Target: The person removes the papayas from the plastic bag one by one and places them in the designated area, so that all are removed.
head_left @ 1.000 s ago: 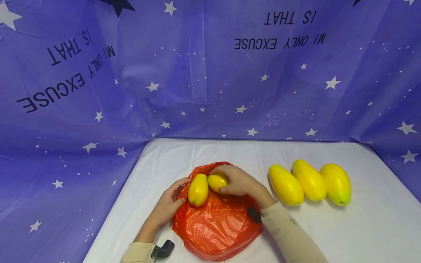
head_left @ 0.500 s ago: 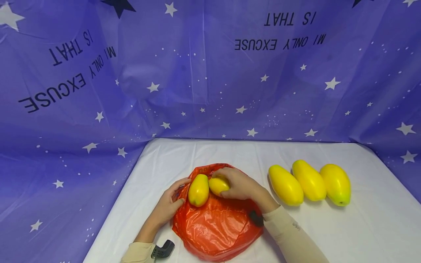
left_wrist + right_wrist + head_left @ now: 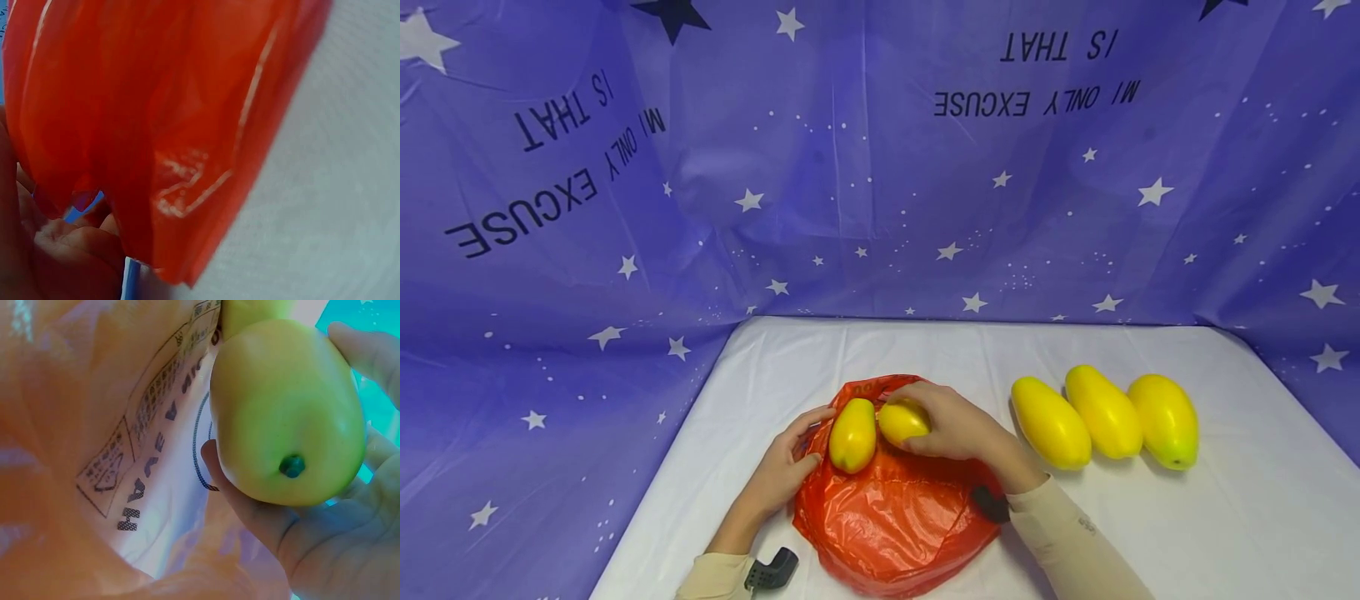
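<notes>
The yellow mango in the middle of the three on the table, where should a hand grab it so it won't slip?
Probably around the thick middle of the middle mango, coming straight down from above. It lies on its side on the white table with a mango close on each side, left and right, so fingers fit best over its two free ends rather than its crowded flanks.

beige long sleeves [image 3: 1067, 533], black wrist-worn camera mounts [image 3: 771, 571], bare hands.
</notes>
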{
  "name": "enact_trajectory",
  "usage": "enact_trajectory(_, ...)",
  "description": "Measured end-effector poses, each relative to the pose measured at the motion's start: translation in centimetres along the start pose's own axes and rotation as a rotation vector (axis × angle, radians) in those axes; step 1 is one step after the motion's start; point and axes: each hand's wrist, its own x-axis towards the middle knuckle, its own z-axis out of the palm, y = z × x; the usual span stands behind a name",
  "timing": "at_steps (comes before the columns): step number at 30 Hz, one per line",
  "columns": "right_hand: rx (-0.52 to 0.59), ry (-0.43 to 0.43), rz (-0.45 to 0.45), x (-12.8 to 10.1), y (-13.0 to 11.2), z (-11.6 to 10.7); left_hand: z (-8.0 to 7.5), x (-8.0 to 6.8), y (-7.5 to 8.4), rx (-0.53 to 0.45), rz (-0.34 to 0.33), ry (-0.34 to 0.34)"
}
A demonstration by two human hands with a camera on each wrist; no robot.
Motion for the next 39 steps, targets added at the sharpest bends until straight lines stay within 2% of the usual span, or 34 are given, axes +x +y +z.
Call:
enact_trajectory(8,0.025,0.004,0.008,-0.8,-0.4,-0.6,0.0,0.0,0.2,-0.004,-0.024,0.005)
enact_trajectory(14,0.004,0.052,-0.013,-1.4,-1.0,-1.1,0.1,0.0,0.3,-0.007,-0.027,0.001)
enact_trajectory(31,-0.004,0.143,0.003,-3.6,-1.4,-3.0,0.1,0.0,0.3,-0.037,-0.016,-0.01)
enact_trajectory(39,-0.003,0.164,0.029,-5.0,-1.8,-4.1,0.0,0.0,0.1,-0.004,-0.015,-0.008)
